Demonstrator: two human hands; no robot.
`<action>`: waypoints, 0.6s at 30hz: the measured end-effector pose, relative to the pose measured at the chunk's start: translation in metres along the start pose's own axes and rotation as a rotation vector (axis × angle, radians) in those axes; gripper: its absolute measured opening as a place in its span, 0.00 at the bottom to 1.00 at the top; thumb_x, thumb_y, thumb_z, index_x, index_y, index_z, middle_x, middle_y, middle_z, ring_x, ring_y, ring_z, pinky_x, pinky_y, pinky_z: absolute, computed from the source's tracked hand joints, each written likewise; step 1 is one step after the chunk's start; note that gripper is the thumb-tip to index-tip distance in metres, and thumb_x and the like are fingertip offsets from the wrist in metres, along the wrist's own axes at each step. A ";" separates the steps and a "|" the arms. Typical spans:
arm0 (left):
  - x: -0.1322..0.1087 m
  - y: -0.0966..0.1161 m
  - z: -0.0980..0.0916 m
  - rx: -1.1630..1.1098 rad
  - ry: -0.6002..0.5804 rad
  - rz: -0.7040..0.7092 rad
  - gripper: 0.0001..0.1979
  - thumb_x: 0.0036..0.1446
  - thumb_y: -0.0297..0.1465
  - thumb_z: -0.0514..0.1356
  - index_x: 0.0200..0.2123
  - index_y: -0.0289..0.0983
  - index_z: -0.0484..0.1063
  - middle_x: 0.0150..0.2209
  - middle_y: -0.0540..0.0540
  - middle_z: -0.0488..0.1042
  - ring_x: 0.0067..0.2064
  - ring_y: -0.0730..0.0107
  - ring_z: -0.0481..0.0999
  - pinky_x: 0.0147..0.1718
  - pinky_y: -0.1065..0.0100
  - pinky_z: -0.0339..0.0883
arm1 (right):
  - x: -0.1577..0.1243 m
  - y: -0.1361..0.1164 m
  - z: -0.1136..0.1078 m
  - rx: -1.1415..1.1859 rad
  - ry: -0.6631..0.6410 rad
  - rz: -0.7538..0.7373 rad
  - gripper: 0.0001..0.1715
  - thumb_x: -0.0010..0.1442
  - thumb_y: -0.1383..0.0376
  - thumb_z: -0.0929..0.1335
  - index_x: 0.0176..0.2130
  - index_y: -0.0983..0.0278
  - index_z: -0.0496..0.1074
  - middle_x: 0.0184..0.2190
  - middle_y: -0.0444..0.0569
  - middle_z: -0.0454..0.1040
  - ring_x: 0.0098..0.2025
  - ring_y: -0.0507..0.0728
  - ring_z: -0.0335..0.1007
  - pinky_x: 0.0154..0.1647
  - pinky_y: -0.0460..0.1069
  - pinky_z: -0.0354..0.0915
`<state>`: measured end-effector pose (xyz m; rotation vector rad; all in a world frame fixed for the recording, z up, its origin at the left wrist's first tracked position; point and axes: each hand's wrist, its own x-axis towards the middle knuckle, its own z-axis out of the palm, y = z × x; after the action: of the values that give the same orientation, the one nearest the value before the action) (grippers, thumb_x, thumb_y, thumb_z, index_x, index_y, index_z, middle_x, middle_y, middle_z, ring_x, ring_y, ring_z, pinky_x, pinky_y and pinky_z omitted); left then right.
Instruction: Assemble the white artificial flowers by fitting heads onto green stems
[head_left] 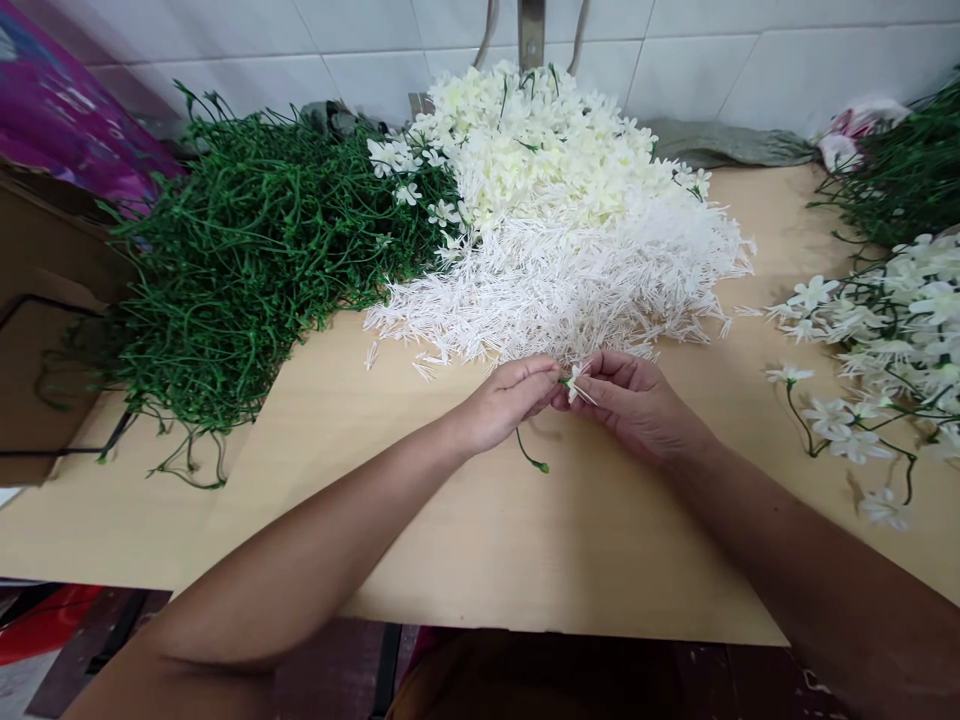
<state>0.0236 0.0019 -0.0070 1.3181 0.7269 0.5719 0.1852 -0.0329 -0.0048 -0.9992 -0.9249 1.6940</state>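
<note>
**Pinching a small flower together at the bench's middle**

Meeting just below the white heap, the left hand [510, 400] and right hand [634, 400] both grip one small flower [574, 381] between their fingertips. The left hand is clenched on the green stem [528, 455], which hangs down toward 6 o'clock and ends in a little knob. The right hand nips the white bloom and a thin white spike at its base. Held fingertip to fingertip like this, the two parts seem lined up so that one can be pressed into the other, with both wrists resting low on the bench [465, 520] for steadiness.

The stocks lie within reach. At 10 o'clock sits a tangled pile of green stems [247, 260]. At 12 o'clock are cream blooms [540, 140], with white spikes [570, 280] spread in front of them. At 3 o'clock lie finished sprays [877, 360], blooms already on their stems, probably set aside there by the right hand's side.

The bench is pale wood-look board, smooth and bare near the front edge. Behind it runs a white tiled wall [750, 60]. A brown box [45, 330] stands at 9 o'clock.
</note>
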 end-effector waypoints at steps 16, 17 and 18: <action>-0.001 0.006 -0.002 0.057 -0.036 -0.015 0.14 0.55 0.39 0.52 0.24 0.35 0.64 0.18 0.55 0.53 0.20 0.80 0.49 0.20 0.72 0.44 | -0.002 -0.003 0.004 0.125 -0.007 0.057 0.14 0.39 0.62 0.77 0.24 0.64 0.71 0.22 0.41 0.74 0.28 0.49 0.72 0.43 0.51 0.71; -0.001 0.006 -0.002 0.060 -0.044 -0.007 0.15 0.55 0.39 0.52 0.24 0.34 0.65 0.18 0.55 0.54 0.20 0.80 0.49 0.20 0.72 0.44 | -0.002 -0.002 0.004 0.131 -0.005 0.064 0.15 0.39 0.62 0.78 0.23 0.64 0.70 0.21 0.41 0.74 0.27 0.48 0.72 0.42 0.51 0.71; -0.001 0.006 -0.003 0.056 -0.049 0.000 0.15 0.56 0.39 0.52 0.24 0.34 0.65 0.18 0.55 0.55 0.20 0.80 0.50 0.20 0.72 0.44 | -0.002 -0.002 0.004 0.136 -0.001 0.068 0.16 0.39 0.62 0.78 0.23 0.64 0.70 0.21 0.40 0.74 0.27 0.48 0.72 0.42 0.51 0.71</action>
<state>0.0210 0.0038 -0.0012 1.3800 0.7067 0.5206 0.1830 -0.0346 -0.0009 -0.9481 -0.7728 1.7893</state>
